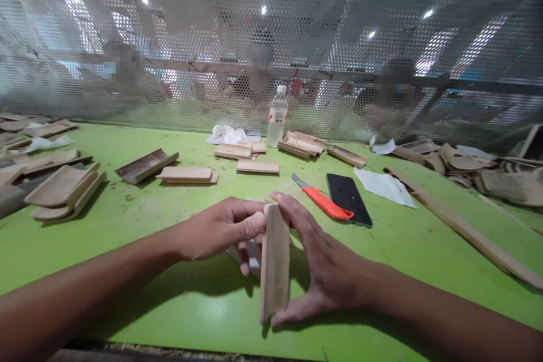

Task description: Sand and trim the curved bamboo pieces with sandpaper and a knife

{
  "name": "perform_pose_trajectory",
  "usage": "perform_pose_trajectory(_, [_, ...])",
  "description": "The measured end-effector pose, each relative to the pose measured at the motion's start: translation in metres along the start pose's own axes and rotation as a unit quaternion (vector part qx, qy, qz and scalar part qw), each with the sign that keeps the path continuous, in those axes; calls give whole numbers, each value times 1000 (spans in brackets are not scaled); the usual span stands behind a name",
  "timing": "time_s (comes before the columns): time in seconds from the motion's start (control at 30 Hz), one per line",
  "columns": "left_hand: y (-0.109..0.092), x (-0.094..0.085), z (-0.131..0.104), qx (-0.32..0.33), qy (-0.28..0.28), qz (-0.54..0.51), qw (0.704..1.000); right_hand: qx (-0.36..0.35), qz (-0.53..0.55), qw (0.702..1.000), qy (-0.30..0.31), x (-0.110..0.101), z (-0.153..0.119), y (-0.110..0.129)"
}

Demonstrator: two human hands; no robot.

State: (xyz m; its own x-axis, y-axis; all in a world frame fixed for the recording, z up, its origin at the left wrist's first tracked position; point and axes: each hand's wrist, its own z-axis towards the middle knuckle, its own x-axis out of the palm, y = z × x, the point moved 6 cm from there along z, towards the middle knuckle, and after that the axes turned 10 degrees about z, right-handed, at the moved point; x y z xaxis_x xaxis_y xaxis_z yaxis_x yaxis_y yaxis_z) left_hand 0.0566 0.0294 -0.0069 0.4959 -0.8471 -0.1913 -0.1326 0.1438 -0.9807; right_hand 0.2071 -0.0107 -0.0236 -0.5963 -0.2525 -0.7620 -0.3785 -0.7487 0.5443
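Observation:
A pale curved wooden piece (275,263) is held on end just above the green table, near the front centre. My right hand (324,263) grips it between the thumb at its lower end and the fingers at its top. At its upper left edge, my left hand (227,229) pinches it with thumb and fingers. Something white and grey (253,254) shows behind the piece, under my left fingers; its shape is mostly hidden. Beyond my right hand, a knife with an orange handle (326,202) rests against a black phone (348,198).
On the green table (169,300) stands a water bottle (277,119) before a perforated screen (190,28). Curved wooden pieces (68,189) are stacked at left, others (453,164) heaped at right near a long strip (470,232). White paper (384,185) lies beside the phone. People show behind the screen.

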Motion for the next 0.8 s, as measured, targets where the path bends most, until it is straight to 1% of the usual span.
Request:
perform_pose_trajectory(0.1, [-2,3,-1,10,40,-5,999,20,20,1000,1,0,-1,-4])
perform_pose_trajectory(0.3, [-7,-3,-1,-5,0,24,1000,46,58,997,-6,-4,0,-11])
perform_pose_trajectory(0.4, [-5,1,0,-6,-13,38,999,19,52,998,-3,-4,2,-6])
perform_pose_trajectory(0.5, [-6,7,1,-5,-26,64,998,-26,30,999,10,0,5,4])
perform_pose_trajectory(0.57, [-9,12,1,-4,-31,81,996,-43,19,999,17,2,6,10])
perform_pose_trajectory(0.67, [-13,16,0,-4,-35,93,995,-45,18,999,23,4,7,13])
perform_pose_trajectory(0.73, [-11,18,0,-23,-41,92,995,-40,18,999,27,5,8,11])
perform_pose_trajectory(0.8, [-5,19,0,-51,-53,68,995,-45,13,999,27,5,8,8])
